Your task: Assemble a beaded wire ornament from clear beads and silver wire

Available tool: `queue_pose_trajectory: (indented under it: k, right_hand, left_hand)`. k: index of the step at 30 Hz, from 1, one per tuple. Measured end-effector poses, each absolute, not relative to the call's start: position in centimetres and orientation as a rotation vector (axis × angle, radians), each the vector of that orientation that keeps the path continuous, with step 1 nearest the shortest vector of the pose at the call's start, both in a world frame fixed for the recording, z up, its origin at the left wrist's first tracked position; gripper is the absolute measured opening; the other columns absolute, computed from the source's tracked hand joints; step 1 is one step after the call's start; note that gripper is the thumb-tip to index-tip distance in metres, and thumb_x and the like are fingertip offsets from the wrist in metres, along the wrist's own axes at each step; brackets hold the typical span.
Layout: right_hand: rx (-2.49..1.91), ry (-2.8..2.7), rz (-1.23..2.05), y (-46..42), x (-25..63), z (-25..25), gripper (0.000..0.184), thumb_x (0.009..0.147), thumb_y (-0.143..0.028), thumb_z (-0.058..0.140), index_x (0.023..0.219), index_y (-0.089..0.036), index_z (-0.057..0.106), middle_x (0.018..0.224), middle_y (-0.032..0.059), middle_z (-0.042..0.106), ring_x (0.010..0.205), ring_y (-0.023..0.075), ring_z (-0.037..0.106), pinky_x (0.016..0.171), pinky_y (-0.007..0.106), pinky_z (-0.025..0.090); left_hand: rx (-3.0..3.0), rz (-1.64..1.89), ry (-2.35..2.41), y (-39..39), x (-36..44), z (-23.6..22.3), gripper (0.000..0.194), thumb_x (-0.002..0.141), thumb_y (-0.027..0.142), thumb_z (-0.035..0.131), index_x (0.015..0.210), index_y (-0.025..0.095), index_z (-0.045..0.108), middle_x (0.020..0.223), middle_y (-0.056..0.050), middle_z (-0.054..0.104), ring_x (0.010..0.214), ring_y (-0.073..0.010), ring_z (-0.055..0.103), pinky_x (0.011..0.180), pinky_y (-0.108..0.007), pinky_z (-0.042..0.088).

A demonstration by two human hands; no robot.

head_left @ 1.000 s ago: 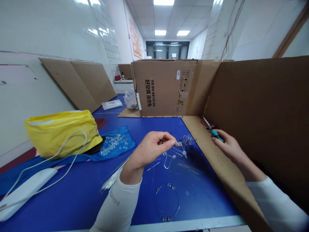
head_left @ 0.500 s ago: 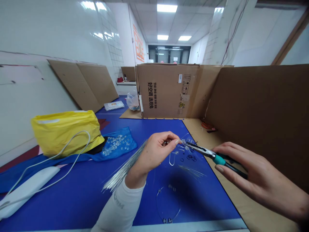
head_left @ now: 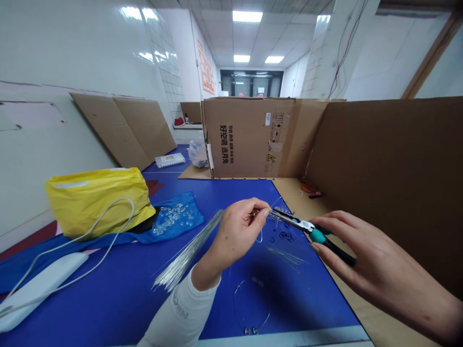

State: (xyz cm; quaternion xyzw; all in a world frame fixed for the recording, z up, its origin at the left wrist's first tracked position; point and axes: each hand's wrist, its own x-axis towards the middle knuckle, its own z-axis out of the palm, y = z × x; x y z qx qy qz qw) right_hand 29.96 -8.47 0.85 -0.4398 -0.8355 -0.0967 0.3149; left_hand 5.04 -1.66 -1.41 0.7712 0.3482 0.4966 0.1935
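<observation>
The pliers (head_left: 317, 235) have come in to my left hand (head_left: 234, 230), so both hands now work at one spot. My left fingers are pinched shut, seemingly on a thin wire (head_left: 277, 201) at their tips. My right hand (head_left: 376, 260) has its fingers part-curled on the pliers' handles. Black rings (head_left: 286, 236) lie on the bench (head_left: 217, 308), just beyond the left fingertips, to their right.

Left hand (head_left: 237, 230) pinches fingertips together; right hand (head_left: 367, 255) curls, thumb below.
</observation>
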Motion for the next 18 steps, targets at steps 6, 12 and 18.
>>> queue_pose_trajectory:
  k: [6, 12, 18]
  right_hand:
    - [-1.191, -2.199, -0.217, -8.41, 30.07, 0.81, 0.031, 0.098, -0.048, 0.058, 0.113, -0.023, 0.072, 0.101, 0.0136, 0.074, 0.081, 0.0289, 0.075, 0.066, 0.043, 0.064]
    - [-1.191, -2.205, -0.224, -8.29, 30.02, 0.71, 0.031, 0.100, -0.047, 0.057, 0.113, -0.023, 0.071, 0.101, 0.0141, 0.075, 0.081, 0.0278, 0.075, 0.066, 0.041, 0.064]
    - [-1.193, -2.201, -0.191, -8.39, 30.00, 0.69, 0.031, 0.100, -0.047, 0.058, 0.111, -0.022, 0.073, 0.098, 0.0131, 0.075, 0.077, 0.0268, 0.075, 0.064, 0.039, 0.063]
  left_hand:
    - [2.203, 1.428, 0.981, -1.88, 5.35, -1.33, 0.017, 0.098, 0.022, 0.057, 0.090, 0.018, 0.072, 0.076, -0.002, 0.072, 0.066, -0.0145, 0.060, 0.064, -0.028, 0.044]
    - [2.187, 1.435, 0.977, -1.78, 5.48, -1.58, 0.016, 0.097, 0.021, 0.058, 0.087, 0.018, 0.071, 0.074, -0.001, 0.071, 0.065, -0.0141, 0.059, 0.063, -0.027, 0.043]
    - [2.166, 1.416, 0.982, -1.76, 5.57, -1.69, 0.016, 0.097, 0.021, 0.058, 0.086, 0.018, 0.070, 0.072, -0.001, 0.069, 0.064, -0.0138, 0.058, 0.062, -0.027, 0.041]
